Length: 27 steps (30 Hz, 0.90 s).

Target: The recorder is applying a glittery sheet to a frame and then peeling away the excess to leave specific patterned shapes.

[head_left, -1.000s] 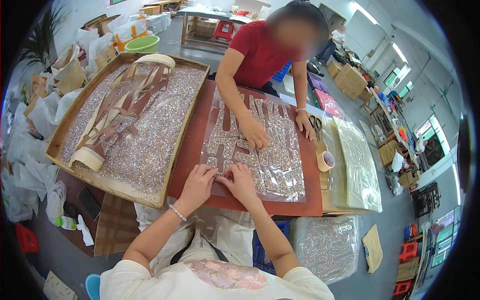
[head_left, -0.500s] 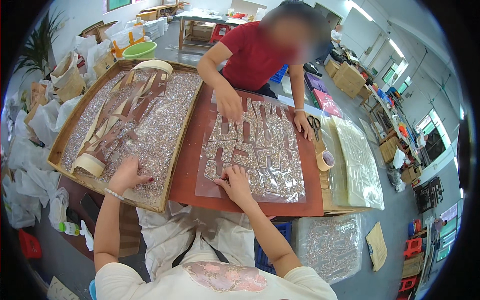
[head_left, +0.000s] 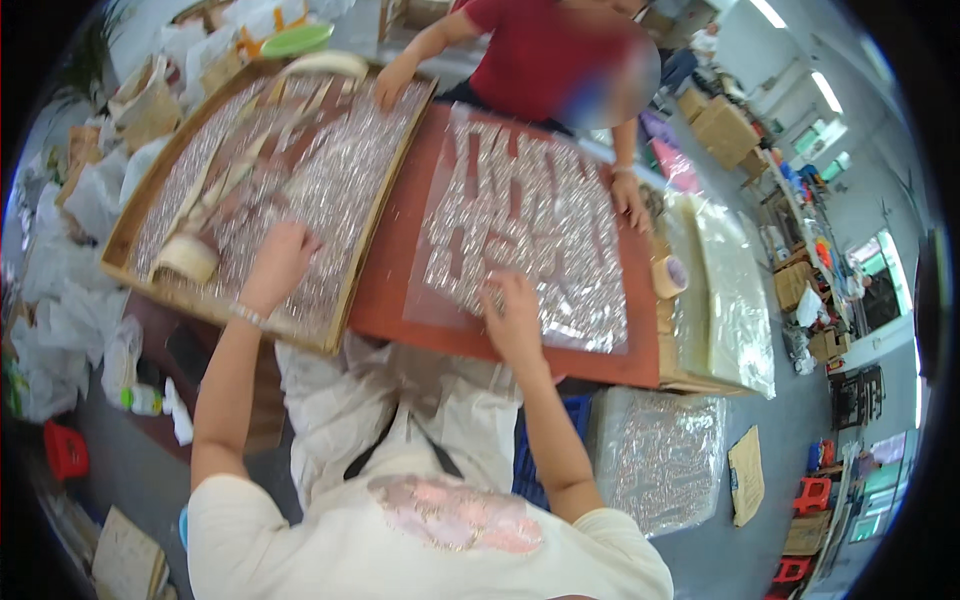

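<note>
My left hand [head_left: 278,262] is over the near part of a shallow wooden tray [head_left: 343,305] filled with small glittering stones [head_left: 335,165]. Its fingers look curled together; blur hides whether they hold any stones. My right hand [head_left: 514,312] is at the near part of a clear sheet [head_left: 423,290], fingers partly bent and apart. Strips of glittering stones [head_left: 590,240] form a branching pattern on the sheet. Beneath it is a reddish-brown board [head_left: 385,290]. Inside the tray, a curled cream-and-brown cut-out stencil [head_left: 190,258] lies along the left side.
Across the board, a person in a red shirt [head_left: 540,65] has one hand over the tray's far corner, the other at the sheet's right edge. A tape roll [head_left: 669,277] and stacked clear-wrapped sheets [head_left: 735,290] are right. White plastic bags [head_left: 70,270] crowd the left.
The view has shifted and blurred. My left hand has drawn its fingers in over the tray. My right hand remains at the sheet. The other person's hand went from the sheet to the tray.
</note>
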{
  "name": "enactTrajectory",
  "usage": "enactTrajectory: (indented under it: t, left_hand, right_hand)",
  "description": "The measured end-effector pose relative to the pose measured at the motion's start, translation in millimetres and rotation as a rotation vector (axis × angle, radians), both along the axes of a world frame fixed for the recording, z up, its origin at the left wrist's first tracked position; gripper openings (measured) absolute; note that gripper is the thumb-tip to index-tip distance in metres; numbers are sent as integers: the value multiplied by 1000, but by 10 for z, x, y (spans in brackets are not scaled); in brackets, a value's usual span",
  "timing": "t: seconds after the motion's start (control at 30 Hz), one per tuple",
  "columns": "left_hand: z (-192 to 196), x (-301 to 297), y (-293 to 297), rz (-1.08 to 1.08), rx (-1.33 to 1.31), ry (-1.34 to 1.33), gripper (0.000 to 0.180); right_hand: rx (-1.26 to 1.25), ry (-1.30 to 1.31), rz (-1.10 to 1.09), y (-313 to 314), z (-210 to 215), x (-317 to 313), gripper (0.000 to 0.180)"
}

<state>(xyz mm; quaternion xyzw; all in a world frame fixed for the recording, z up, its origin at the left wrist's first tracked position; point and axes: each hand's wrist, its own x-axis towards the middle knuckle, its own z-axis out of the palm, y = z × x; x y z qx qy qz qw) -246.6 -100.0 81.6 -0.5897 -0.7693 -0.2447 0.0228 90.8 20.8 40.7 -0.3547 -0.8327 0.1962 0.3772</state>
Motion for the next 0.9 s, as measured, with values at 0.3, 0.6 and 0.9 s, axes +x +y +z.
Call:
enactTrajectory:
  t: [0.3,0.6,0.9]
  left_hand:
    - [-417,1116,847,-296,226,-251,10]
    - [-812,1610,890,-332,218,-262,9]
    - [-832,1512,1020,-289,357,-266,7]
  right_hand:
    - [-1,36,-37,340,-315,-118,29]
    - [-30,60,-38,325,-392,-36,31]
    - [-28,45,20,414,-324,-92,21]
